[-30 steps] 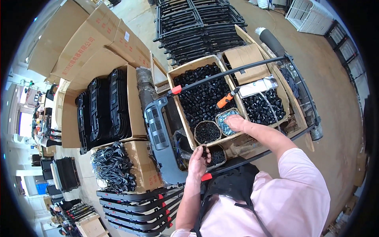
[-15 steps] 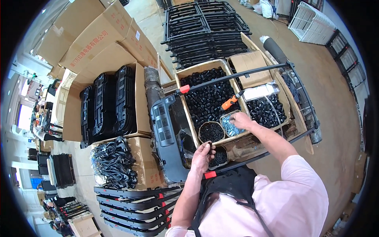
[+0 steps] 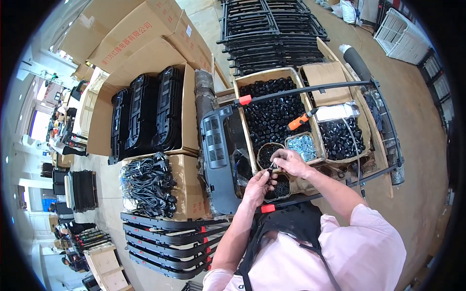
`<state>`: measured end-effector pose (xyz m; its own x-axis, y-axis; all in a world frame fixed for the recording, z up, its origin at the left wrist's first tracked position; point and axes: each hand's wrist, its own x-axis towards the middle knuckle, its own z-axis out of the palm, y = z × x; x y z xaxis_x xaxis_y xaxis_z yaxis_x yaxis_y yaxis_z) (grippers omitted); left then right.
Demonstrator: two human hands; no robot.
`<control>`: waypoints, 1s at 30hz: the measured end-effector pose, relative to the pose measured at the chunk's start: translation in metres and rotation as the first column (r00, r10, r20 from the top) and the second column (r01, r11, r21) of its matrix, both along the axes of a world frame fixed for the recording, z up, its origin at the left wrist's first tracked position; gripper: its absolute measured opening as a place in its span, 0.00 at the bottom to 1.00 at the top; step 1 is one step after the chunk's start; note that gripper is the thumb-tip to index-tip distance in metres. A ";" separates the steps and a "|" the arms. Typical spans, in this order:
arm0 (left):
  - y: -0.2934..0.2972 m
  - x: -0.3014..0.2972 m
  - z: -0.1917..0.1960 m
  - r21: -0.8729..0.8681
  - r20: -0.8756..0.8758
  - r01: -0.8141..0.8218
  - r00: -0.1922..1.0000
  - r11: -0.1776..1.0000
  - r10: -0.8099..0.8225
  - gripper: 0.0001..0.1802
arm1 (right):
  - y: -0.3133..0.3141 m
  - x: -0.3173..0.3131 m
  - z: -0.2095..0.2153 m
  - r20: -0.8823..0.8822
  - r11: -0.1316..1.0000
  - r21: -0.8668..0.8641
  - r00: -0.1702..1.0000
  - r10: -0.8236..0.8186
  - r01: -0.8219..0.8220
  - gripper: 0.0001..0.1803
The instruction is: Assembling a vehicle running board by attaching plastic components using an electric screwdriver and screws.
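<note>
My left hand point(image 3: 258, 189) is closed on a small black part, mostly hidden by the fingers. Close above it, my right hand point(image 3: 290, 163) pinches a small silver screw, its tip at the black part. Both hands are over two small bins of tiny black pieces, the upper bin point(image 3: 264, 156) and the lower bin point(image 3: 280, 189). Just beyond the right hand is a bin of silver screws point(image 3: 302, 146). An orange-handled power screwdriver point(image 3: 301, 120) lies on a large tray of black knob-like caps point(image 3: 267, 104).
A black frame with a vented end panel point(image 3: 213, 140) spans the bins, its near bar by my forearms. More black caps point(image 3: 342, 138) fill the right tray. Left stand a carton of black panels point(image 3: 167, 109) and bundled cables point(image 3: 150, 186). Frames point(image 3: 272, 36) are stacked behind.
My right hand has left the screw bin with a screw and moved left to meet my left hand. The whole view has shifted slightly, with the scene now further right.
</note>
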<state>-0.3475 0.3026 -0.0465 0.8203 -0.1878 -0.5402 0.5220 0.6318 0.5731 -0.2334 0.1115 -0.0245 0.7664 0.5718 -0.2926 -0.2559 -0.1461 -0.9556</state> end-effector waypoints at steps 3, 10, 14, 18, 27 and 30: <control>0.004 -0.004 0.001 0.008 0.012 -0.015 1.000 1.000 0.015 0.15 | 0.010 -0.003 0.012 0.209 0.983 -0.160 0.970 0.126 -0.093 0.10; 0.017 -0.017 0.005 0.076 -0.003 0.000 1.000 0.997 0.000 0.15 | 0.027 -0.001 0.026 0.087 0.909 -0.292 0.939 0.334 -0.296 0.12; 0.025 -0.025 0.001 0.058 -0.005 -0.029 1.000 0.998 0.029 0.15 | 0.040 -0.010 0.033 0.265 0.869 -0.374 0.861 0.435 -0.324 0.15; 0.036 -0.034 -0.002 0.034 -0.070 -0.086 0.994 0.996 0.089 0.15 | 0.048 -0.022 0.033 0.574 0.857 -0.391 0.640 0.511 -0.335 0.15; 0.047 -0.053 0.004 0.073 -0.122 -0.189 0.973 0.979 0.197 0.14 | 0.088 -0.039 0.049 0.541 0.694 -0.618 0.440 0.717 -0.370 0.16; 0.057 -0.066 0.006 0.077 -0.077 -0.224 0.970 0.971 0.230 0.15 | 0.109 -0.047 0.051 0.514 0.651 -0.664 0.407 0.755 -0.368 0.17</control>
<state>-0.4138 0.3599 -0.0405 0.7879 0.0374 -0.6147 0.4177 0.7010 0.5781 -0.2802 0.2203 0.0266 0.3463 0.9269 -0.1446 0.7482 -0.3658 -0.5535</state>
